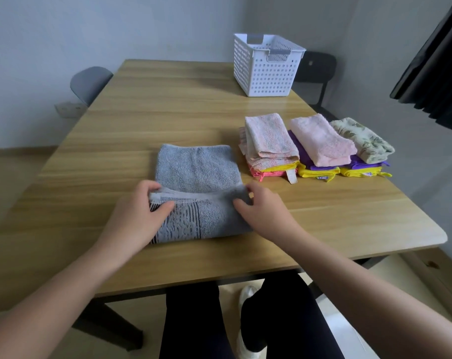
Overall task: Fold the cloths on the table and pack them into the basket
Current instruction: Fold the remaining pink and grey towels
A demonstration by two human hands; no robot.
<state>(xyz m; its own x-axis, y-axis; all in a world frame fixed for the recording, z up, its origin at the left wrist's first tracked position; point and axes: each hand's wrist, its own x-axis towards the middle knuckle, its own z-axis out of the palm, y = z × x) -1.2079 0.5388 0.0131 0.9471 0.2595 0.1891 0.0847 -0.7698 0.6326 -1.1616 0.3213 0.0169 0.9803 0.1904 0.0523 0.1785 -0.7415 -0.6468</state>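
Grey towel [197, 172], just one, lies mid-way across the table [168, 99], long axis running away from you. Your left hand [139, 216] and right hand [266, 208] each pinch its raised near fold with curled fingers. Three folded stacks [271, 149] sit to its right, and one basket [266, 66] stands beyond.

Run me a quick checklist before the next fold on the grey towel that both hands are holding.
1. Grip of the left hand on the lifted edge of the grey terry towel, left end: ok.
2. Grip of the right hand on the same edge, right end: ok.
3. Towel's far half flat on the wooden table: ok.
4. Three piles of folded cloths apart from the towel, to its right: ok.
5. White perforated plastic basket upright at the table's far side: ok.
6. Free room inside the basket: cannot tell, its floor is hidden.
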